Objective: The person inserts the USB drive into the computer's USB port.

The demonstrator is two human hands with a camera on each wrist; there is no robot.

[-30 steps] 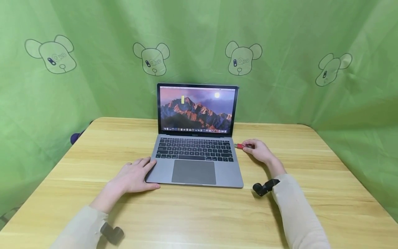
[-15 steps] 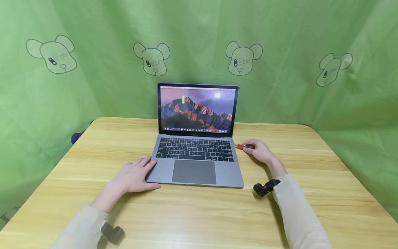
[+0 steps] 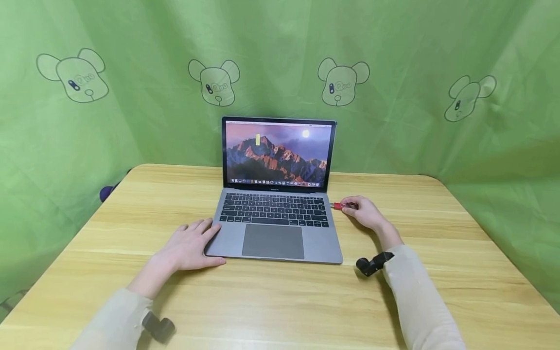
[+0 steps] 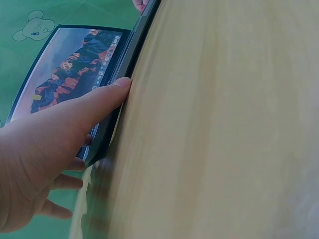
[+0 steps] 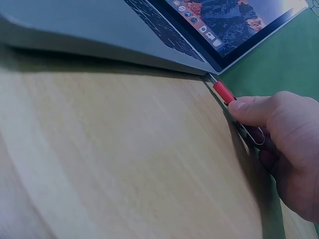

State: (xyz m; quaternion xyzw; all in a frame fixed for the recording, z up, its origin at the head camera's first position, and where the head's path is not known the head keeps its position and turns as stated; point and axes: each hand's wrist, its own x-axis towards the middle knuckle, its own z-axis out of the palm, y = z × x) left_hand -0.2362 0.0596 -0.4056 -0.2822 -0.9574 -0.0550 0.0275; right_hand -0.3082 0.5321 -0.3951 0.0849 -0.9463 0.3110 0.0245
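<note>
A grey laptop (image 3: pixel 280 209) stands unfolded on the table, its screen (image 3: pixel 276 153) lit with a mountain picture. My left hand (image 3: pixel 188 247) rests at the laptop's front left corner, fingers spread on the edge and thumb along the front side; the left wrist view shows that thumb (image 4: pixel 107 97) against the laptop's edge. On the other side, my right hand (image 3: pixel 365 212) pinches a red USB flash drive (image 3: pixel 337 206). In the right wrist view the drive's (image 5: pixel 224 93) metal end meets the laptop's right side near the hinge. How deep it sits there cannot be told.
The wooden table (image 3: pixel 271 306) spreads around the laptop on all sides. Behind it hangs a green curtain (image 3: pixel 280 58) with printed bear heads. Something purple (image 3: pixel 105 194) shows past the table's left edge.
Almost nothing differs. Both hands, the laptop and the USB flash drive hold their places, apart from a slight shift of the whole head view.
</note>
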